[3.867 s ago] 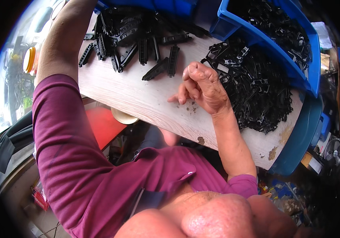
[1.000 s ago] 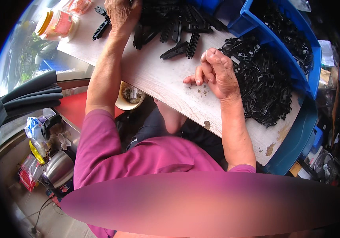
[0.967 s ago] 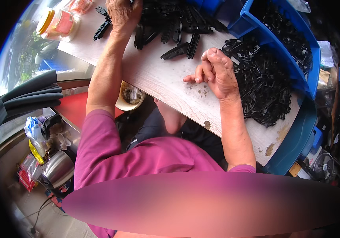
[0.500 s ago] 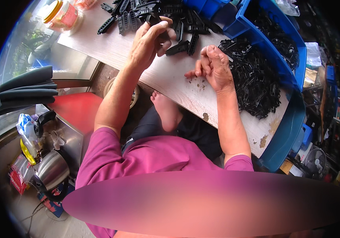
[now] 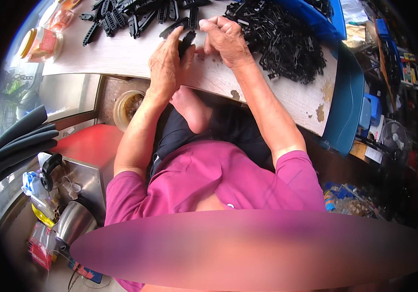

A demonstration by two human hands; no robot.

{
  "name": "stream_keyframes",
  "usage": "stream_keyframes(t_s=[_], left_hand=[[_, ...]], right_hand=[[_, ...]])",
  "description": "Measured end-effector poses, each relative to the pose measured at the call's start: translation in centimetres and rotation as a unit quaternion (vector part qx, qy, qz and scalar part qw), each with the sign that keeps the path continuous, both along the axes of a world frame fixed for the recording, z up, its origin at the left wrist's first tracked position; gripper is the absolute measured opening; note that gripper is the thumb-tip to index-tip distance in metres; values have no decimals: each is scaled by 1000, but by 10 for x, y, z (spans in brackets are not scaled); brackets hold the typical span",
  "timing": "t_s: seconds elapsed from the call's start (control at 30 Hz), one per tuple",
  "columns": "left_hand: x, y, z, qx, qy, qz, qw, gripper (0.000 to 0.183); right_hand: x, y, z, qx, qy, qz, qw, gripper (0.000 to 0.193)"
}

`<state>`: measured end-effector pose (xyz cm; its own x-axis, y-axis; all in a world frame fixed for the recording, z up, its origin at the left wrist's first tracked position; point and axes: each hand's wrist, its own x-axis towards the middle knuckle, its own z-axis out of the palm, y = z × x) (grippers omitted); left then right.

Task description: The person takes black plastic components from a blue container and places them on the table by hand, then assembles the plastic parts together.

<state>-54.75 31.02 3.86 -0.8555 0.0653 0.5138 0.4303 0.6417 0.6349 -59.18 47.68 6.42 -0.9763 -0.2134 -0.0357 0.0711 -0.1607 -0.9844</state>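
My left hand (image 5: 166,68) is closed on a black plastic part (image 5: 186,43), held upright between thumb and fingers over the table's near edge. Just right of it is my right hand (image 5: 228,43), its thumb and forefinger pinched together; whatever lies in the pinch is too small to make out. Beyond the hands, several long, slotted black plastic pieces (image 5: 112,18) lie scattered across the pale table (image 5: 116,57). A heap of small black plastic parts (image 5: 292,48) spreads beside my right hand and forearm.
A blue bin (image 5: 336,22) with more black parts stands behind the heap, and a teal bin (image 5: 348,97) flanks the table's right end. A yellow-lidded jar (image 5: 41,45) sits at far left. Below are a round bucket (image 5: 126,111), a red surface (image 5: 89,143) and a metal kettle (image 5: 76,221).
My left hand has come down toward me with a black part in it. My right hand has moved left, close beside it. The whole view has shifted too.
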Motion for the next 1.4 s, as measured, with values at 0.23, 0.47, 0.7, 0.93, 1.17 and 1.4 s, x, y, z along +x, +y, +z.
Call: stream_keyframes(t_s=[0.23, 0.47, 0.7, 0.93, 1.17, 1.4], left_hand=[[-2, 5, -7, -62, 92, 18, 994, 22], [-1, 4, -6, -124, 36, 27, 991, 35], [2, 6, 1, -55, 159, 12, 986, 35], [16, 55, 14, -61, 185, -45, 980, 19], [-15, 89, 12, -212, 71, -62, 973, 27], [-7, 82, -3, -219, 100, -77, 968, 17]], right_hand=[[49, 48, 11, -82, -6, -76, 994, 15], [110, 100, 24, -65, 3, -181, 981, 15], [145, 129, 16, 17, -97, -318, 943, 19], [159, 129, 15, 15, -104, -331, 938, 17], [161, 129, 6, 12, -106, -338, 935, 14], [161, 127, 10, 16, -112, -334, 936, 15]])
